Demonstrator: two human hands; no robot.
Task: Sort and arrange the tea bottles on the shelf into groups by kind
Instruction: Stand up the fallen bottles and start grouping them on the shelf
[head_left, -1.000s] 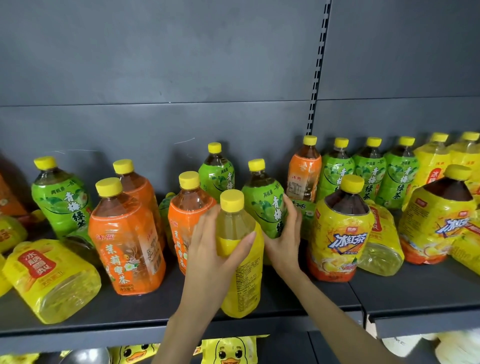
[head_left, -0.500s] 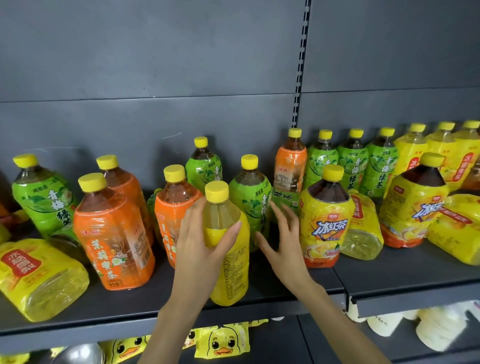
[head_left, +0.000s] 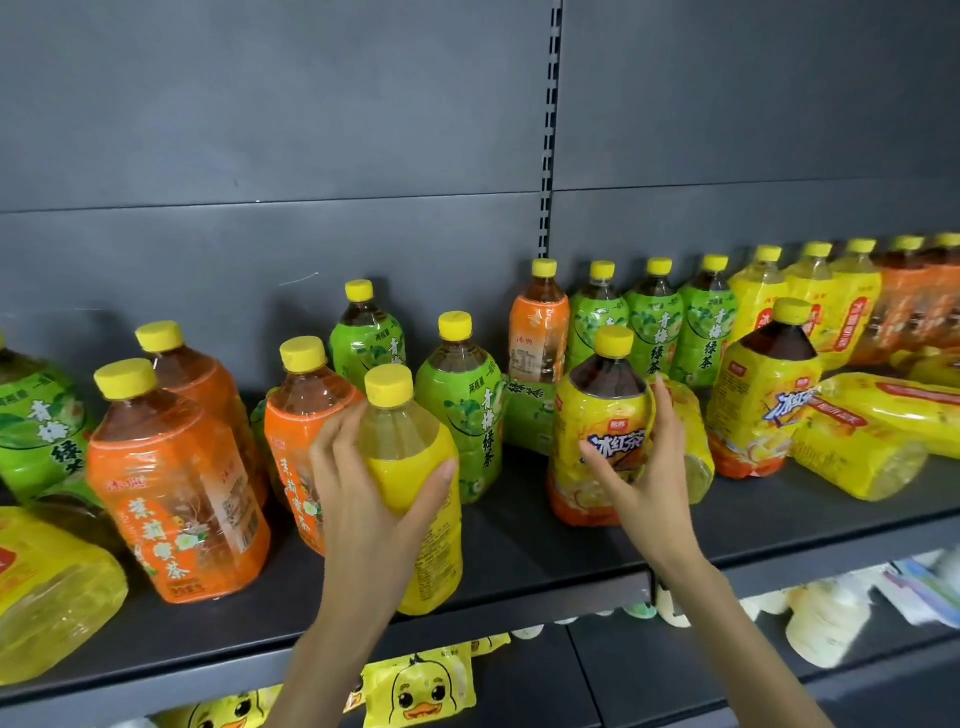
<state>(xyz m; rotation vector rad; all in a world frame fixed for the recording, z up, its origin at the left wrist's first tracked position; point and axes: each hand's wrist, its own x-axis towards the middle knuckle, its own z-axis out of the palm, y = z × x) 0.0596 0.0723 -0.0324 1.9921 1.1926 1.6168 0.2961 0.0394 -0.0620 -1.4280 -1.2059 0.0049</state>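
Note:
My left hand (head_left: 371, 501) grips a pale yellow bottle (head_left: 415, 452) standing at the front of the dark shelf (head_left: 519, 566). My right hand (head_left: 644, 467) wraps round an upright dark iced black tea bottle with a yellow label (head_left: 600, 415), fingers behind it and thumb across the label. Between them stands a green tea bottle (head_left: 465, 405). Orange jasmine tea bottles (head_left: 171, 478) stand to the left. A row of green bottles (head_left: 654, 322) lines the back right, with an orange bottle (head_left: 537, 327) at its left end.
Yellow bottles lie on their sides at the far left (head_left: 47, 597) and at the right (head_left: 872, 441). Another iced black tea bottle (head_left: 763, 384) stands right of my right hand. Duck-printed packets (head_left: 421, 691) sit on the lower shelf.
My right hand left the green bottle in the middle, moved right and took hold of the iced black tea bottle. My left hand kept its grip on the pale yellow bottle.

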